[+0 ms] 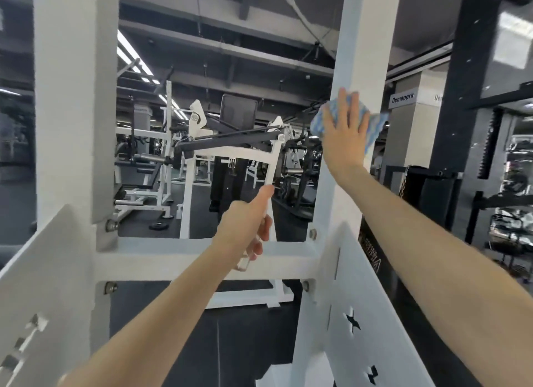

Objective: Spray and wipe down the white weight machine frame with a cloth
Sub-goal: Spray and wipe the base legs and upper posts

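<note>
The white frame (75, 98) is filling the near view: one post is running up the left of the frame, a right post (366, 40) is rising at upper right, and a crossbar (173, 259) is joining them across the lower middle. Angled white plates (375, 314) with cut-outs are sloping down at the lower corners.

The right hand (344, 135) is reaching up at centre right and pressing a blue-and-white cloth (376, 125) flat against the right post. Its fingers (342, 103) are lying straight and slightly spread, pointing up, and the cloth is showing past the palm on both sides.

The left hand (245, 222) is hovering at centre, just above the crossbar, gripping a clear bottle (242, 265). Its fingers are curling round the bottle, and one digit is stretching up and to the right. Most of the bottle is hiding behind the hand, with only its lower end showing below the fingers, so whether it is touching the crossbar cannot be told.

Through the opening between the posts, other machines (230, 152) are standing on a dark floor, with a weight disc (158, 226) lying near them. A black rack (461, 127) is standing at the right edge of the frame.
</note>
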Tool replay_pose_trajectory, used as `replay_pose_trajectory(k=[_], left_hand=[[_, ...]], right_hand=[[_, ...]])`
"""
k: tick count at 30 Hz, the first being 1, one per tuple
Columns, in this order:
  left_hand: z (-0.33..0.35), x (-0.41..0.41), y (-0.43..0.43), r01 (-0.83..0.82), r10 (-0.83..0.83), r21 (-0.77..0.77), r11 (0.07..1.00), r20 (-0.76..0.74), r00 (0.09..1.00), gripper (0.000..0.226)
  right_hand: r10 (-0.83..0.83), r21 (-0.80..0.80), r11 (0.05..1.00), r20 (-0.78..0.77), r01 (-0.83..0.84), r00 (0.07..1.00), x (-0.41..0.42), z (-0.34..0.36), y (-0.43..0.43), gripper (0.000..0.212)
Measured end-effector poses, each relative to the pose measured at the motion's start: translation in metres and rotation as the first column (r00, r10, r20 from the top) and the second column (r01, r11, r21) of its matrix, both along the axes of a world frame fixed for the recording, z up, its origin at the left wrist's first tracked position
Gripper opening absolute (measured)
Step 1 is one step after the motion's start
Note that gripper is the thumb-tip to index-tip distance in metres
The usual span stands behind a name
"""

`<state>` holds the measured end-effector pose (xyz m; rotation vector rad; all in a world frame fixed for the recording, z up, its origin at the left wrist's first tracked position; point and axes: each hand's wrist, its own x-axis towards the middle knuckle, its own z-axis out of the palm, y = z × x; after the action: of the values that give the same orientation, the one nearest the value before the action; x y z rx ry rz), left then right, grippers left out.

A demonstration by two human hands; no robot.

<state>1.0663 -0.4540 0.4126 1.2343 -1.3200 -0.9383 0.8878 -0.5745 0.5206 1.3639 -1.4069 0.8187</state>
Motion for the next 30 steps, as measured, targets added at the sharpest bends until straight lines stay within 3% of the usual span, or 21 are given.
replay_pose_trajectory(k=[2, 6, 10, 13, 16, 22, 26, 30], left_hand=[[0.012, -0.012, -0.008, 0.045, -0.044, 0.019, 0.999, -0.052, 0.998, 0.064], [0.028, -0.024, -0.02, 0.104, -0.104, -0.013, 0.995, -0.084, 0.991, 0.063], [0.032, -0.018, -0.025, 0.091, -0.093, -0.025, 0.996, -0.076, 0.993, 0.061], [0.033, -0.011, -0.029, 0.049, -0.048, 0.003, 0.999, -0.088, 0.995, 0.059], [0.032, -0.004, -0.029, 0.046, -0.044, 0.024, 0.999, -0.073, 0.996, 0.062], [0.017, -0.006, -0.019, 0.078, -0.076, 0.045, 0.996, -0.044, 0.996, 0.063], [-0.005, -0.021, -0.004, 0.119, -0.115, 0.096, 0.988, -0.041, 0.992, 0.067], [-0.024, -0.034, 0.018, 0.158, -0.15, 0.124, 0.98, -0.072, 0.986, 0.066]], right_hand=[[0.005, -0.113, 0.993, 0.159, 0.013, 0.987, 0.006, -0.048, -0.005, 0.06], [0.038, 0.062, 0.996, 0.274, -0.057, 0.961, 0.009, -0.113, -0.006, 0.053], [0.05, -0.041, 0.998, 0.4, -0.037, 0.915, 0.001, -0.022, -0.014, 0.072], [0.228, -0.069, 0.972, 0.508, -0.224, 0.831, -0.003, 0.074, -0.012, 0.083], [0.23, -0.114, 0.973, 0.569, -0.201, 0.789, 0.001, 0.103, -0.005, 0.084], [0.195, -0.044, 0.977, 0.57, -0.208, 0.798, 0.003, -0.007, -0.003, 0.082], [0.072, 0.147, 0.971, 0.576, -0.191, 0.814, 0.004, -0.113, 0.019, 0.084], [-0.119, 0.394, 0.912, 0.523, -0.115, 0.844, -0.002, -0.149, 0.039, 0.084]])
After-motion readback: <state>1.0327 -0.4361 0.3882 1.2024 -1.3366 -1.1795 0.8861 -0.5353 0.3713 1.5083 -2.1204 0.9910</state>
